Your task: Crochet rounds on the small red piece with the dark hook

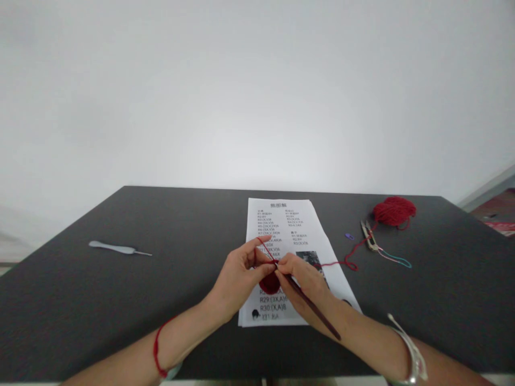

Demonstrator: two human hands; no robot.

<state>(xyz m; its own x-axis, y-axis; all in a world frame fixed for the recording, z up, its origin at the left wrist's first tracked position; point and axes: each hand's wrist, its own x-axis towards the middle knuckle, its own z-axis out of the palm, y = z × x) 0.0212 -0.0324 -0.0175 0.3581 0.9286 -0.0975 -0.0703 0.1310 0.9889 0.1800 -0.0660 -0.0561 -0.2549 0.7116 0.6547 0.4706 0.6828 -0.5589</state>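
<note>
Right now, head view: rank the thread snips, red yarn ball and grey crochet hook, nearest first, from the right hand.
Right hand:
1. Thread snips, to its right
2. Red yarn ball, farther right, behind
3. Grey crochet hook, far left

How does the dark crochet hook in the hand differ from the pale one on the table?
The dark crochet hook is in the right hand; the pale crochet hook lies alone on the black table. The dark one is slim throughout; the pale one has a thick grey handle and thin metal tip. Both are long and slender.
</note>
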